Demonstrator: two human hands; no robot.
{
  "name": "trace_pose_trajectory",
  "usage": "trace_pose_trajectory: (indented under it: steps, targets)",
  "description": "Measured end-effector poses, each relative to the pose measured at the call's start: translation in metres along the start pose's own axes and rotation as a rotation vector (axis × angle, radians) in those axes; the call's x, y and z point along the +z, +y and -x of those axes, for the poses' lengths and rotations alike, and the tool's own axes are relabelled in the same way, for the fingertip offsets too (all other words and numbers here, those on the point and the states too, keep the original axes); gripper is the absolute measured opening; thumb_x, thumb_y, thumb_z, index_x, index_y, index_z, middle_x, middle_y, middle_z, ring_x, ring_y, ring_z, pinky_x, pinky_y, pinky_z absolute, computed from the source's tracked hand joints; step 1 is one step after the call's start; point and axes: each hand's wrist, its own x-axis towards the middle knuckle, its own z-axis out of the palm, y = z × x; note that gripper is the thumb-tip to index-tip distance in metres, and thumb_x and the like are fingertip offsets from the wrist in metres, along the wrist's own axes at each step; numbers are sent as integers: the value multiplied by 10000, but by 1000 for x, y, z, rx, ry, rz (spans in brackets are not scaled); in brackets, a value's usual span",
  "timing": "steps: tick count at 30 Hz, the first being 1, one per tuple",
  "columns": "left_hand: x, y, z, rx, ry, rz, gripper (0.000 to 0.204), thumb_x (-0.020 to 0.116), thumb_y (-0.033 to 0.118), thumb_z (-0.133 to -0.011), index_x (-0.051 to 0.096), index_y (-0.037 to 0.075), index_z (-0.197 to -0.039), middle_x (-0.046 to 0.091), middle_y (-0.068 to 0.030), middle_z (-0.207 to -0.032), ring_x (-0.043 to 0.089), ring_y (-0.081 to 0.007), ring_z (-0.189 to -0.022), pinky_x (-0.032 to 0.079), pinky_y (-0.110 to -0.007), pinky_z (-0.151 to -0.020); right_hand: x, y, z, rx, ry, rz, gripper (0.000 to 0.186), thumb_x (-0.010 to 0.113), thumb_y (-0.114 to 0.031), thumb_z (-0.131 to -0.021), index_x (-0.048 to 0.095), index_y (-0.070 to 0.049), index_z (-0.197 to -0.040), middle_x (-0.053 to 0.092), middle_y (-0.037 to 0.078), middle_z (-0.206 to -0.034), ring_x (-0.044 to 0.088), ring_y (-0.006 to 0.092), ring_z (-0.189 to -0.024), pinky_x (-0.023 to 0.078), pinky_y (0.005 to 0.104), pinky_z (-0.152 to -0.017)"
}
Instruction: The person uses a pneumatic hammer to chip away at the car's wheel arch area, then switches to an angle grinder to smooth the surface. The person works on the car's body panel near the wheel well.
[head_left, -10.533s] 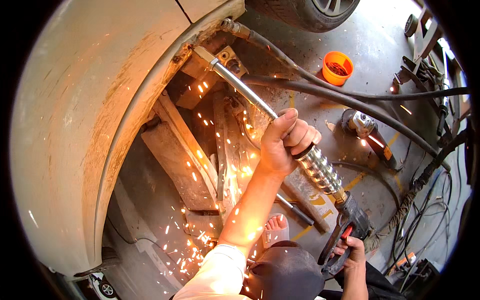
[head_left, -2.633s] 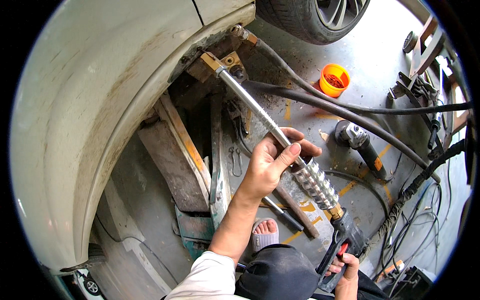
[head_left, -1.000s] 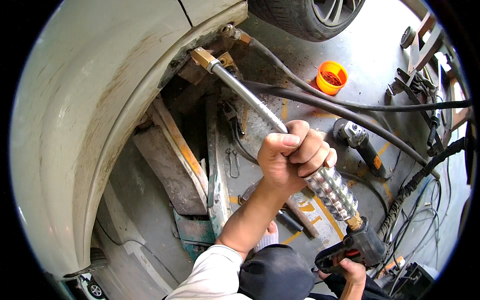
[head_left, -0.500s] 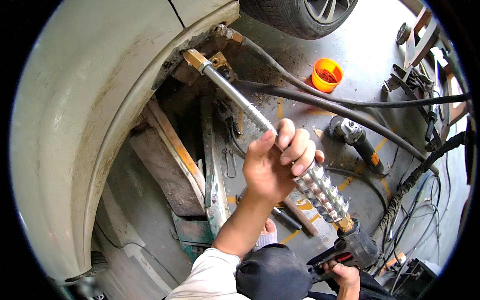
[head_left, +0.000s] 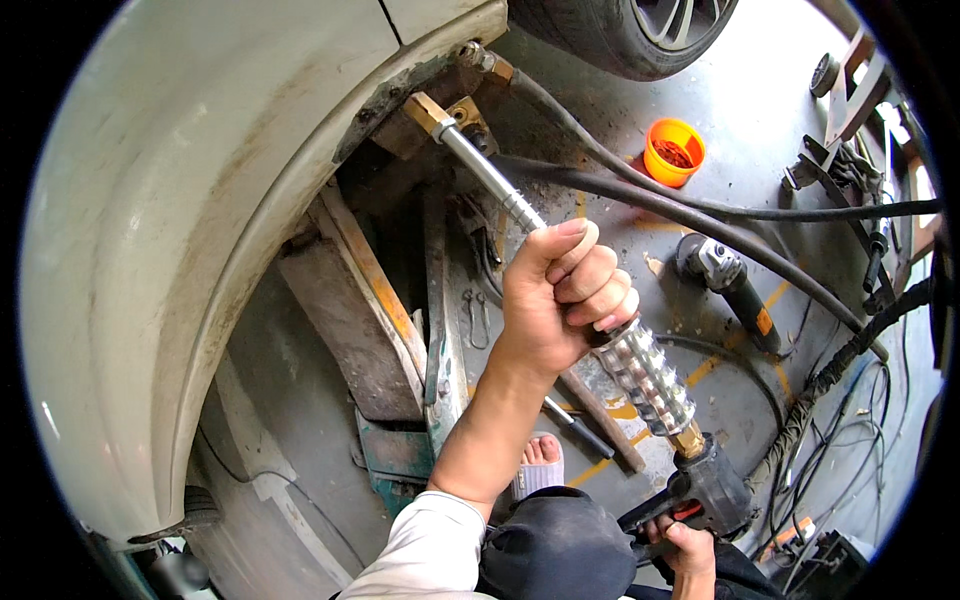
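A slide hammer dent puller gun point(head_left: 650, 385) runs diagonally from a black pistol body point(head_left: 708, 490) at lower right to a brass tip point(head_left: 427, 112) at upper left. The tip is at the dirty lower edge of the pale car panel point(head_left: 250, 150); I cannot tell whether it is fixed there. My left hand point(head_left: 565, 285) is closed in a fist round the puller at the upper end of its studded silver weight, just below the bare shaft point(head_left: 490, 175). Lower down, my right hand point(head_left: 688, 548) grips the handle near a red trigger.
An orange cup point(head_left: 675, 152) of reddish bits and an angle grinder point(head_left: 735, 285) rest on the floor. Thick black cables point(head_left: 690, 210) cross at right. A hammer point(head_left: 605, 420) lies near a foot, beside a rusty metal frame point(head_left: 350, 320). A wheel point(head_left: 640, 30) stands at the top.
The fingers of my left hand have closed more fully round the puller, with the thumb now folded over. The whole scene has shifted slightly right in view.
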Motion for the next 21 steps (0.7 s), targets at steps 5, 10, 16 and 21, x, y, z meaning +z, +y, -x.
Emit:
trace_pose_trajectory:
  steps: [5, 10, 16, 21]
  targets:
    - [-9, 0, 3, 7, -186, 57, 379, 427, 274, -902, 272, 184, -568, 202, 80, -418, 193, -61, -344, 254, -245, -415, -3, 4, -5, -11, 23, 34, 524, 765, -227, -622, 483, -45, -1024, 438, 10, -639, 465, 187, -620, 433, 367, -668]
    - [-16, -2, -4, -5, -442, 169, 382, 463, 252, -898, 272, 160, -581, 205, 56, -427, 179, -85, -347, 183, -254, -375, -13, 9, -5, -31, 48, 45, 476, 757, -193, -636, 509, -12, -1001, 475, 21, -678, 488, 187, -645, 442, 347, -665]
    - [-23, -3, -7, 14, -541, 187, 368, 488, 245, -857, 259, 161, -581, 235, 70, -394, 199, -63, -311, 227, -248, -368, -32, 20, -7, 51, 118, 70, 411, 724, -137, -678, 548, 11, -1018, 593, 85, -836, 560, 207, -748, 468, 347, -710]
    - [-31, -9, -5, -29, -537, 178, 349, 477, 201, -881, 292, 133, -593, 214, 54, -413, 207, -88, -320, 192, -271, -355, -47, 46, -28, 180, 160, -31, 341, 725, -107, -668, 581, -2, -959, 614, 92, -883, 587, 233, -849, 465, 375, -821]
